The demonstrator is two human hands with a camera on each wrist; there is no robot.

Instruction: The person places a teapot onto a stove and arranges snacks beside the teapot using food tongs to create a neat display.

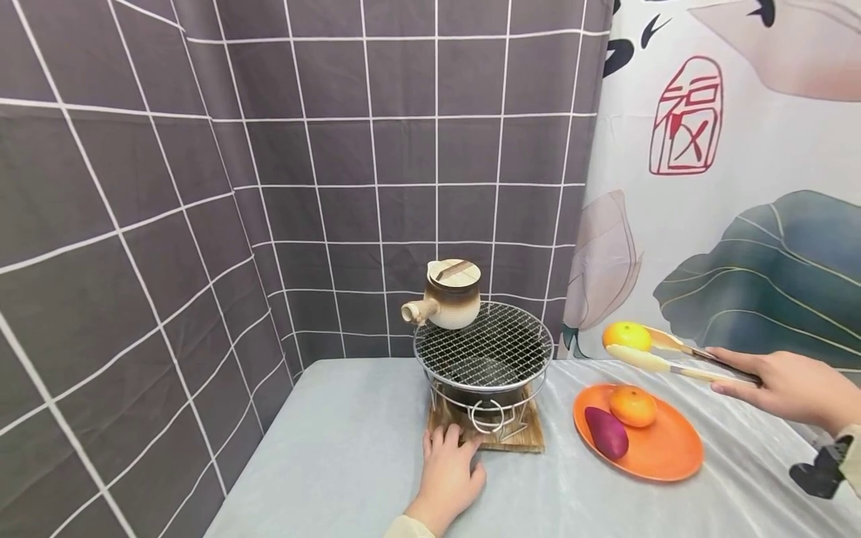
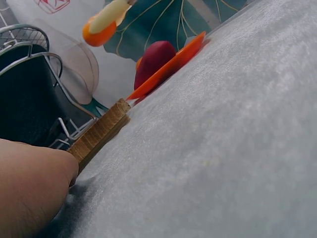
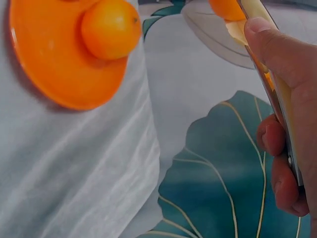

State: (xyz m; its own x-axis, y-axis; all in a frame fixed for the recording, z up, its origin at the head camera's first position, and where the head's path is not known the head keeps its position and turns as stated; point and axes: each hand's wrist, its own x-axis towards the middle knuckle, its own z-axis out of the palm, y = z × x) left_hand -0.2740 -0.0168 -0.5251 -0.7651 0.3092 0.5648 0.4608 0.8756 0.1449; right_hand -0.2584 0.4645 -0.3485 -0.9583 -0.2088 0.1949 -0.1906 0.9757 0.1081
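Observation:
My right hand grips a pair of tongs with pale tips, seen close up in the right wrist view. Between those tips a mandarin is held in the air, above and behind an orange plate. On the plate lie a second mandarin and a purple sweet potato. My left hand rests at the front edge of a wooden board, fingers spread and touching it. The board carries a small stove topped by a round wire grill.
A small side-handled clay pot with a wooden lid stands on the grill's back left. Grey cloth covers the table. Dark gridded fabric hangs behind and at the left; a white printed curtain hangs at the right.

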